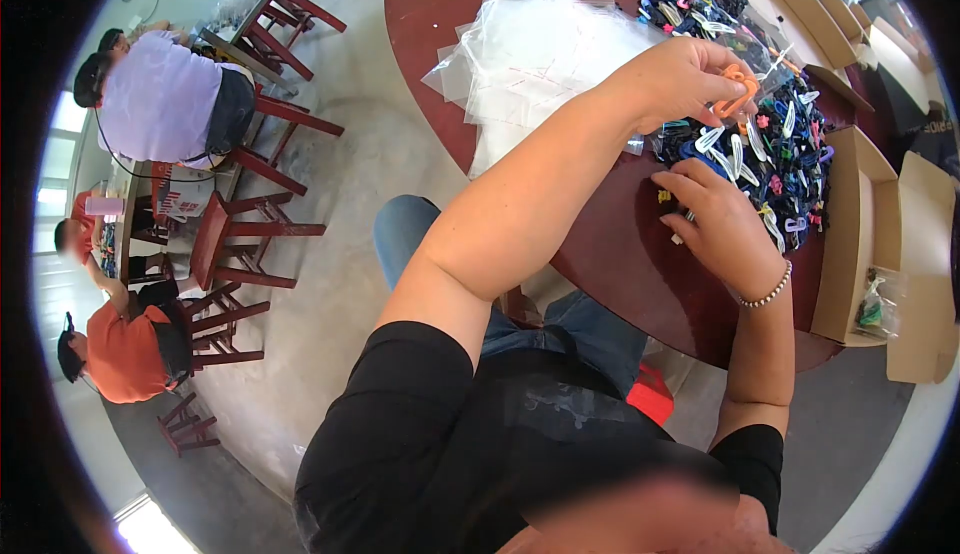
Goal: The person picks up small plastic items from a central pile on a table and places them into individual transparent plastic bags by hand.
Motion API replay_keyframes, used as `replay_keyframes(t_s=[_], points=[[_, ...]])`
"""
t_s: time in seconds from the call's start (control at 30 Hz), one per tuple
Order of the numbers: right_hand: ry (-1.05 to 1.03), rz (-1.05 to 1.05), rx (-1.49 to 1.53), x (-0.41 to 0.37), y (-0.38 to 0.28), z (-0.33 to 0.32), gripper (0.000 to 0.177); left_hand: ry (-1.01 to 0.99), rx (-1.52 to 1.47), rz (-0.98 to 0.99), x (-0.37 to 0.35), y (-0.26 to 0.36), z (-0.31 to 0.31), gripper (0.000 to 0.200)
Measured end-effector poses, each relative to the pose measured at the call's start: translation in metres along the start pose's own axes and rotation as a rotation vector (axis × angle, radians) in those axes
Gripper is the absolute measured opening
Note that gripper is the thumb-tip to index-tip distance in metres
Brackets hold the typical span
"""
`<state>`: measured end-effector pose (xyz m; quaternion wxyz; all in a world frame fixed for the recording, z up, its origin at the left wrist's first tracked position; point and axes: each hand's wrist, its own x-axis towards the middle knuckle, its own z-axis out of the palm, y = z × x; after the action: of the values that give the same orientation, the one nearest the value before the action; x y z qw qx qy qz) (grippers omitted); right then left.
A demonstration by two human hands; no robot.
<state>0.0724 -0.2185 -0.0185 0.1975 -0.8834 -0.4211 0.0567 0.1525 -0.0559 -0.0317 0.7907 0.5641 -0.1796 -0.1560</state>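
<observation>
My left hand (685,82) is closed on orange hair clips (736,91), raised over the near side of a large pile of hair clips (775,169). The pile mixes black, white, pink and blue pieces. A clear plastic bag (762,52) overlaps the clips just past my left fingertips. My right hand (725,224), with a beaded bracelet at the wrist, is low over the table at the pile's edge. Its fingers are curved and apart. A small yellow piece (666,196) is right by its fingertips.
Clear plastic bags (555,49) lie in a stack on the dark red round table (425,4). An open cardboard box (858,239) stands beside the pile, and more boxes (810,4) are behind. Red wooden stools (235,239) and seated people (165,99) are at the left.
</observation>
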Motion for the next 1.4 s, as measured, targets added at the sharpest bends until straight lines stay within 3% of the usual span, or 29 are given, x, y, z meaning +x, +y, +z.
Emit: replay_keyframes(t_s=[0.2,0.4,0.73,0.8,0.93,1.03,1.2,1.27,1.4], points=[[-0.043,0.095,0.168,0.003,-0.006,-0.001,0.038,-0.010,0.020,0.014,0.000,0.000,-0.001,0.023],[0.014,-0.041,0.104,0.003,0.002,0.005,0.032,-0.003,0.031,0.010,0.001,0.000,0.000,0.024],[0.019,0.100,0.305,0.001,-0.005,-0.018,0.027,0.004,0.029,-0.007,0.000,0.000,0.002,0.022],[0.226,0.121,0.429,-0.005,-0.008,-0.034,0.030,-0.018,0.023,0.006,0.000,-0.002,0.001,0.024],[0.697,0.000,0.359,-0.019,0.010,-0.048,0.035,-0.080,0.035,-0.038,-0.002,0.000,0.006,0.028],[0.862,0.000,0.254,-0.024,0.020,-0.055,0.034,-0.171,0.104,-0.072,-0.002,0.001,0.011,0.032],[0.884,0.011,0.034,-0.024,0.015,-0.060,0.028,-0.216,0.075,-0.122,-0.004,-0.009,0.018,0.034],[0.753,0.003,-0.105,-0.024,0.017,-0.062,0.027,-0.246,0.090,-0.149,-0.004,-0.009,0.021,0.035],[0.761,-0.012,-0.066,-0.021,0.019,-0.057,0.020,-0.280,0.085,-0.148,-0.003,-0.014,0.020,0.034]])
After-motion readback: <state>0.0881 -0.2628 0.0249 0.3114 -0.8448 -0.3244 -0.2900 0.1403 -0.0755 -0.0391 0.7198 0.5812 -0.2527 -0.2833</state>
